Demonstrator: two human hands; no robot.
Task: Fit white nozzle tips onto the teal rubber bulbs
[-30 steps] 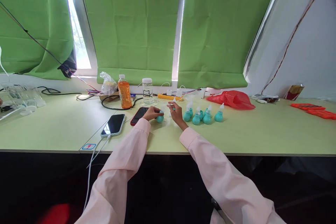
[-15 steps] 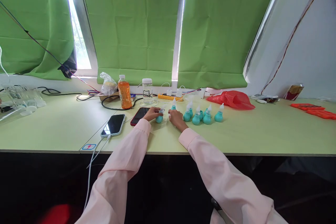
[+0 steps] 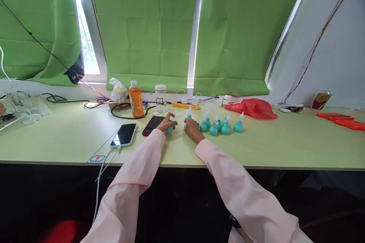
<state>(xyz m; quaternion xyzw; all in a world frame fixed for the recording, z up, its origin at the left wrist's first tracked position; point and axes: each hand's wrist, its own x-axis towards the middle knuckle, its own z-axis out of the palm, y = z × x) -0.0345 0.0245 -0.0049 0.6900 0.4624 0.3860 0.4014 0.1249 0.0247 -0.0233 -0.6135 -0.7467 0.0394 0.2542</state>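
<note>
My left hand [image 3: 165, 123] is closed around a small teal bulb [image 3: 170, 128] with a clear tip, which leans beside the red-cased phone [image 3: 153, 124]. Just to the right, my right hand [image 3: 192, 128] has its fingers pressed together low over the table; what they pinch is too small to make out. Behind that hand a teal bulb with a pointed clear tip [image 3: 189, 114] stands upright, its lower part hidden. Several more teal bulbs stand in a group to the right, the outermost one [image 3: 238, 126] a little apart.
On the table [image 3: 270, 148] are a white-cased phone [image 3: 124, 135] with cables, an orange drink bottle [image 3: 136, 100], a clear jar [image 3: 161, 99] and a yellow power strip [image 3: 185, 105]. A red plastic bag [image 3: 253, 108] lies behind the bulbs. Part of another person's hand [image 3: 2, 109] shows far left.
My left hand has tilted the teal bulb and shifted it slightly left, covering more of it. At the far left edge, part of another person's hand has come into view.
</note>
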